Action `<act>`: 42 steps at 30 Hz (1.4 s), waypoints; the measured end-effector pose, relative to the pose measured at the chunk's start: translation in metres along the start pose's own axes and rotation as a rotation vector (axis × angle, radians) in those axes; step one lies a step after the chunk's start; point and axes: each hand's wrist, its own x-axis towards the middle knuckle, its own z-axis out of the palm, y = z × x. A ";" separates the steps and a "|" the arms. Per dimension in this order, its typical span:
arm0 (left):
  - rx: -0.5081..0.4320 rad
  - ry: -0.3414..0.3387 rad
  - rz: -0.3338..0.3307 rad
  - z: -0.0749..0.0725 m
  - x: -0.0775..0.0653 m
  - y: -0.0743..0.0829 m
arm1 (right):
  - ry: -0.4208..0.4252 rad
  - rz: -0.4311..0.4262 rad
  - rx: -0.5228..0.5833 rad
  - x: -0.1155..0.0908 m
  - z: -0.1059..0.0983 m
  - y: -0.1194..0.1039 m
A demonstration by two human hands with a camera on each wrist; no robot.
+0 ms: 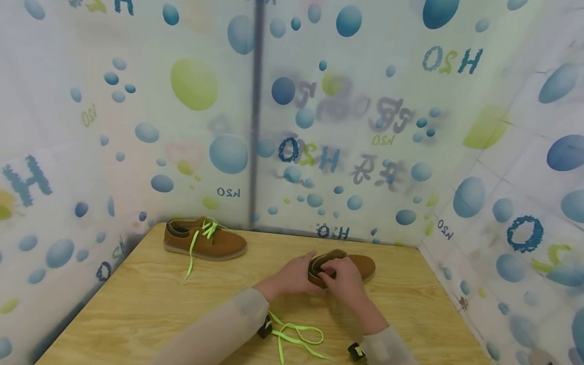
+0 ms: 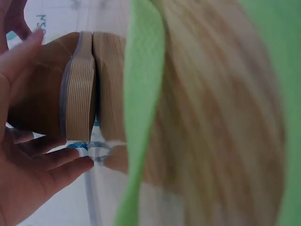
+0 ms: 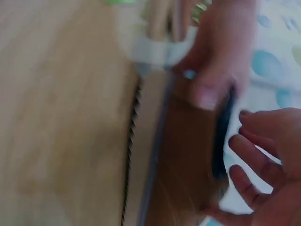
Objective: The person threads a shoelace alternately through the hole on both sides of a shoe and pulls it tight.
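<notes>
A brown shoe (image 1: pixel 366 264) with a pale ridged sole rests on the table, its toe pointing right. My left hand (image 1: pixel 292 274) holds it around the heel, the thumb on one side and the fingers spread along the other, as the left wrist view shows. At the shoe's opening is my right hand (image 1: pixel 347 281), its fingers loosely bent beside the dark collar (image 3: pixel 221 141) in the right wrist view. A loose lime-green shoelace (image 1: pixel 303 338) lies looped between my forearms. It crosses the left wrist view very close up.
A matching brown shoe (image 1: pixel 214 247) with lime-green laces stands at the table's back left, one lace end hanging onto the wood. The wooden table (image 1: pixel 118 304) meets a wall covering (image 1: pixel 191 147) printed with bubbles at the back. Small black wrist devices show at both cuffs.
</notes>
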 end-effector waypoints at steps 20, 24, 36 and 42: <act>-0.053 0.047 0.021 -0.058 -0.048 -0.050 | -0.351 0.240 0.318 -0.001 -0.003 0.086; -0.053 0.018 -0.013 -0.077 -0.065 -0.061 | -0.388 0.208 0.400 0.001 0.006 0.075; -0.051 -0.152 -0.113 -0.110 -0.086 -0.059 | -0.485 0.148 0.402 0.001 0.012 0.049; -0.021 -0.179 -0.165 -0.111 -0.089 -0.053 | -0.499 0.131 0.351 0.001 0.011 0.043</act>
